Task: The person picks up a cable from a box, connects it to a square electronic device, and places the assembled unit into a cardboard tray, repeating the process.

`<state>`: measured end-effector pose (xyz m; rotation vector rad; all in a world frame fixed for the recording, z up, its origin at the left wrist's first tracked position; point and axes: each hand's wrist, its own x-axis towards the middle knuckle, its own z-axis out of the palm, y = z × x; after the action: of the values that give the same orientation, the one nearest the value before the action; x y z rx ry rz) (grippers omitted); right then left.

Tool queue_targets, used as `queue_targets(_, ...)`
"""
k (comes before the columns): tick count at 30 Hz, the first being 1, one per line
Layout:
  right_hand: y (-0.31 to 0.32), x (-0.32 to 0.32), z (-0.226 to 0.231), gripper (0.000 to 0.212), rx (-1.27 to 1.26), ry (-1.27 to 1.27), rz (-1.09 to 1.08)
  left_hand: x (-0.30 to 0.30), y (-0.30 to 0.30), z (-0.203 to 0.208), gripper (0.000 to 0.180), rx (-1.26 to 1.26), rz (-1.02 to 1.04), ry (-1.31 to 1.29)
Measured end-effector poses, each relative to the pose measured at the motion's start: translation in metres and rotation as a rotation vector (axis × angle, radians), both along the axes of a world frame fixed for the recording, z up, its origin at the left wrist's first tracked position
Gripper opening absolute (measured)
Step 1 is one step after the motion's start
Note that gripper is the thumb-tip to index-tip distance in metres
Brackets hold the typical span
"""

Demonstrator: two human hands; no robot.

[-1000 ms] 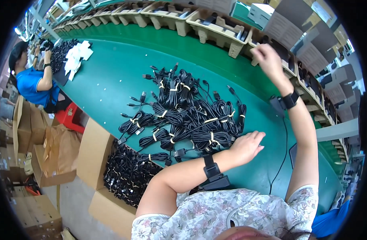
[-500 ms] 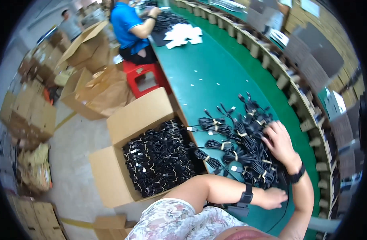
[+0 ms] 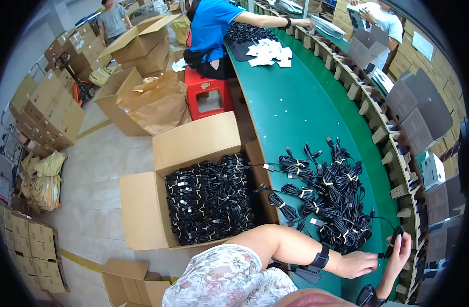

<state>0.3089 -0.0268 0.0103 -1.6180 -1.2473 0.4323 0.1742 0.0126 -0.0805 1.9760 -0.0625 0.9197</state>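
Observation:
My right hand [image 3: 402, 251] is closed around a coiled black cable [image 3: 395, 238] near the right edge of the green table [image 3: 301, 97]. A loose strand of it arcs left toward the pile. Close beside it, my left hand [image 3: 358, 264] has its fingers bent and pressed together at the coil's lower end; what is between them is hidden. Just beyond both hands lies a pile of black cable bundles [image 3: 339, 204], tied with pale bands, some with bare metal plugs showing. Left of the table, an open carton [image 3: 196, 140] is packed with rows of similar bundles [image 3: 209, 199].
A slotted cardboard rail [image 3: 365, 105] runs along the table's far right side. White pieces [image 3: 269, 52] lie near a co-worker in blue [image 3: 211, 25]. A red stool [image 3: 206, 94], a paper-lined carton [image 3: 157, 102] and a small open box [image 3: 129, 281] stand on the left.
My right hand has moved from the pile toward me and right, and now grips a coiled cable. My left hand has come beside it. The view has shifted, and the co-worker's arm now reaches right.

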Motion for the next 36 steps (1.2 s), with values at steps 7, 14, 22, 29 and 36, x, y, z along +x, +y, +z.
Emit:
queue_targets(7, -0.065, 0.010, -0.016, 0.013, -0.165, -0.022, 0.026, -0.002, 0.025, 0.006, 0.032, 0.016, 0.342, -0.190)
queue_targets(14, -0.080, -0.017, -0.012, 0.011, 0.046, 0.230, -0.167, 0.014, 0.011, -0.003, 0.022, -0.675, -0.504, 0.212)
queue_targets(22, -0.047, -0.061, -0.001, 0.032, 0.249, -1.173, -0.232, 0.001, 0.007, 0.000, 0.037, -1.119, -0.658, 0.476)
queue_targets(29, -0.070, -0.041, -0.001, 0.037, -0.293, -0.959, 0.115, 0.012, 0.013, -0.012, 0.034, -0.973, -0.636, 0.527)
queue_targets(36, -0.068, -0.036, 0.014, 0.023, -0.450, -0.779, 0.156, 0.004, 0.017, -0.008, 0.024, -0.961, -0.476, 0.297)
